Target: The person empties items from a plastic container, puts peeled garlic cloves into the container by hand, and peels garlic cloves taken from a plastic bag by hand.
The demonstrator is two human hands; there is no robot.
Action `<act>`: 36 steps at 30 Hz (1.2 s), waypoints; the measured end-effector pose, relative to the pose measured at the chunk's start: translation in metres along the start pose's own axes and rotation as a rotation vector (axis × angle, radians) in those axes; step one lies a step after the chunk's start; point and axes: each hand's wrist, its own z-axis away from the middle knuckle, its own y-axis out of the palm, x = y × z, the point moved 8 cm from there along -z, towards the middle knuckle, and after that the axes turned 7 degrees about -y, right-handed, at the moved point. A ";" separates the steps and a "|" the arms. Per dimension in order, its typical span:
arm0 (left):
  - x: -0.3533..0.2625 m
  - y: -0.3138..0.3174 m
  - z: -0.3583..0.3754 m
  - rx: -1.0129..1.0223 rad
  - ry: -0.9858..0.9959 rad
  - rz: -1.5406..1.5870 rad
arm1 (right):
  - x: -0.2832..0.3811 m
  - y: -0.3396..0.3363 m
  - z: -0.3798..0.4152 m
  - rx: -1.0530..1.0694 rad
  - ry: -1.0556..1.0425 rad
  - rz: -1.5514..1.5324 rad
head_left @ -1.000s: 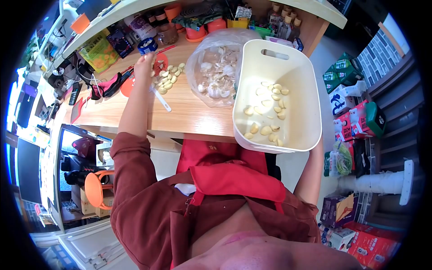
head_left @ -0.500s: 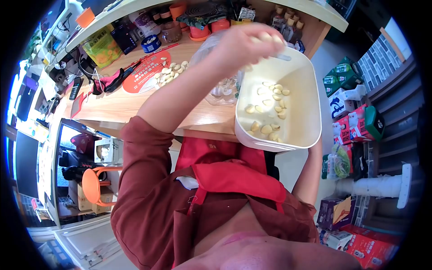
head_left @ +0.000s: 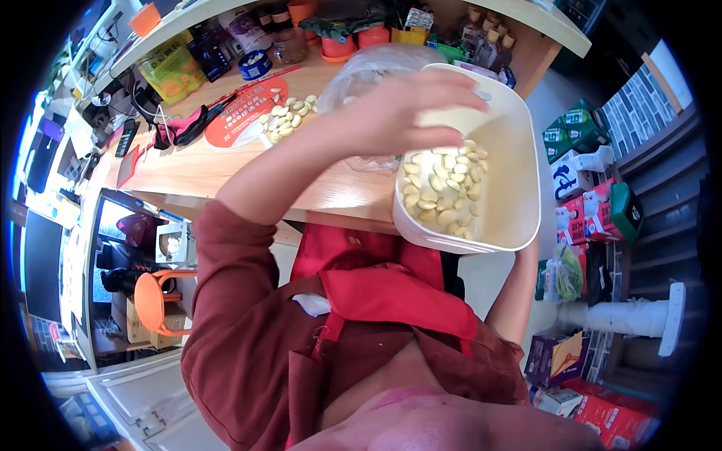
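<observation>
My left hand (head_left: 432, 113) is over the left part of a deep white bin (head_left: 519, 218), its thumb and fingers apart and nothing between them. Many peeled garlic cloves (head_left: 444, 184) lie on the bin's floor. A smaller pile of cloves (head_left: 284, 120) rests on the table, to the left of my left forearm. Behind that arm lies a clear plastic bag (head_left: 353, 79), partly covered. My right forearm (head_left: 515, 289) reaches up to the near right side of the bin, which hides my right hand and its fingers.
A red round mat (head_left: 241, 113), a yellow packet (head_left: 171, 71) and a blue tin (head_left: 254, 66) are on the wooden table (head_left: 203, 169). Small bottles (head_left: 489, 45) stand at the back right under a shelf (head_left: 556, 26). An orange chair (head_left: 150, 302) is at the left.
My left hand has opened and let go of the cloves it held, and has dropped lower over the bin. Many more cloves now lie in the bin.
</observation>
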 end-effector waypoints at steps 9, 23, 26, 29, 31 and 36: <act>0.230 -0.110 0.212 -0.411 -0.857 -0.094 | -0.013 0.000 -0.002 0.018 -0.017 0.028; 0.273 -0.079 0.194 -0.091 -0.902 -0.121 | -0.001 0.000 -0.003 0.038 0.059 0.039; 0.266 -0.071 0.196 -0.026 -0.843 -0.029 | -0.015 0.000 -0.003 0.017 0.093 -0.060; 0.255 -0.064 0.205 0.042 -0.779 -0.006 | -0.013 0.002 -0.005 0.043 0.077 -0.063; 0.238 -0.061 0.209 0.050 -0.728 0.030 | -0.005 0.002 -0.005 0.076 0.055 -0.001; 0.198 -0.049 0.196 0.179 -0.590 -0.309 | -0.008 0.003 -0.002 0.028 0.101 -0.132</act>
